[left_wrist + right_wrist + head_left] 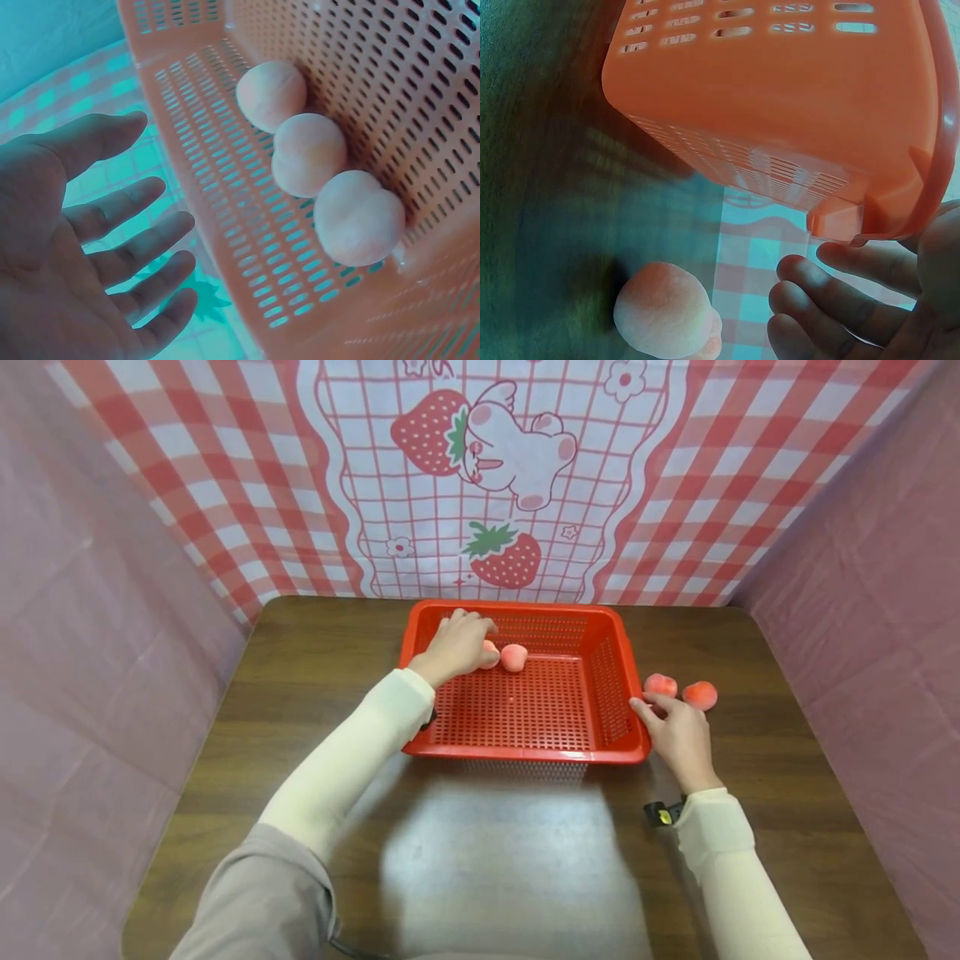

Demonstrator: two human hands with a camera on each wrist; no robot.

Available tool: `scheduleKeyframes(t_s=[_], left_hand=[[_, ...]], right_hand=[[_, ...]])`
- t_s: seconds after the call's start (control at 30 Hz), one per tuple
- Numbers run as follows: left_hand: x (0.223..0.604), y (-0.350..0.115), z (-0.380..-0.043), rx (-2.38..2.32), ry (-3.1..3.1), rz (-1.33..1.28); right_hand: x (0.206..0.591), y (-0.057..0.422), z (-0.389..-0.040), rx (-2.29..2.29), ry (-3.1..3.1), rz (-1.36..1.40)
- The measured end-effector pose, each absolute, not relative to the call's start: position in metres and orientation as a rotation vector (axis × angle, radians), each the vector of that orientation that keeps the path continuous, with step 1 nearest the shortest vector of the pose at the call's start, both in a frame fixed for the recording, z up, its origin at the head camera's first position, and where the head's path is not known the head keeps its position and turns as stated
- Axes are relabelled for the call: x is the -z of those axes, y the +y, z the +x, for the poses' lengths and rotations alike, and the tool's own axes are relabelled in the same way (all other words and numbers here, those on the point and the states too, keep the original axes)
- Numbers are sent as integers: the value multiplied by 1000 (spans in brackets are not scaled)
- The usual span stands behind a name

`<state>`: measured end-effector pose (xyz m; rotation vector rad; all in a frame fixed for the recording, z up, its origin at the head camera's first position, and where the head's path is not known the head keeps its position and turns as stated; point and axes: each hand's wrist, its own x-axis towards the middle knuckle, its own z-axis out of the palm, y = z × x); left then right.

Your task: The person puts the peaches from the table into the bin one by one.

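Note:
The red perforated plastic basket (517, 755) stands on the table. Inside it, the left wrist view shows three peaches in a row along one wall: one peach (271, 96), a middle peach (308, 155) and a third peach (360, 218). Over the basket's back left part hovers my left hand (457, 647), fingers spread and holding nothing; from the head it partly hides the peaches. My right hand (677, 735) is at the basket's right rim, its thumb at the edge and its fingers extended outside. Just beyond it lie two peaches, a paler one (661, 685) and a redder one (701, 696).
The wooden table (315, 677) ends at a checked strawberry-print cloth (262, 485) behind the basket. Pink fabric (862, 527) hangs at both sides. A small dark device (662, 814) is at my right wrist.

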<state>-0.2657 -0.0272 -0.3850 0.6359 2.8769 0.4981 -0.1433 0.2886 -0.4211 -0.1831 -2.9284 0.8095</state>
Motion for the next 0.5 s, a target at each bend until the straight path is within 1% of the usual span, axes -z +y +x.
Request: scheduleKeyframes(t_s=[0.5], left_hand=[[367, -40, -257, -675, 2875, 645]], right_hand=[[420, 289, -142, -829, -2933, -178]])
